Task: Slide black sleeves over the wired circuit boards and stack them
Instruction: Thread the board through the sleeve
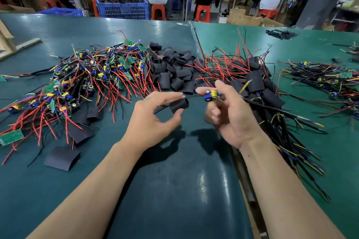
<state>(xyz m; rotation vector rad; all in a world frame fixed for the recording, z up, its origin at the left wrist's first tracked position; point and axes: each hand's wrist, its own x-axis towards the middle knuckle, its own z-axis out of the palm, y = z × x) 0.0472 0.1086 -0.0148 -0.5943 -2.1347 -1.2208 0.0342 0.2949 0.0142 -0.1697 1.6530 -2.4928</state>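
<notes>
Left hand [155,114] pinches a black sleeve [179,105] above the desk [174,190], right hand [229,114] grip holds the wired board [212,95] beside it, and those tall parts could easily snag the sleeve mouth.

Below our fingers [174,96] the green mat [174,180] lies bare toward us. Beyond the fingertips loose sleeves [174,72] block the way; unsleeved boards [87,75] crowd their left, the sleeved stack [260,87] their right.
</notes>
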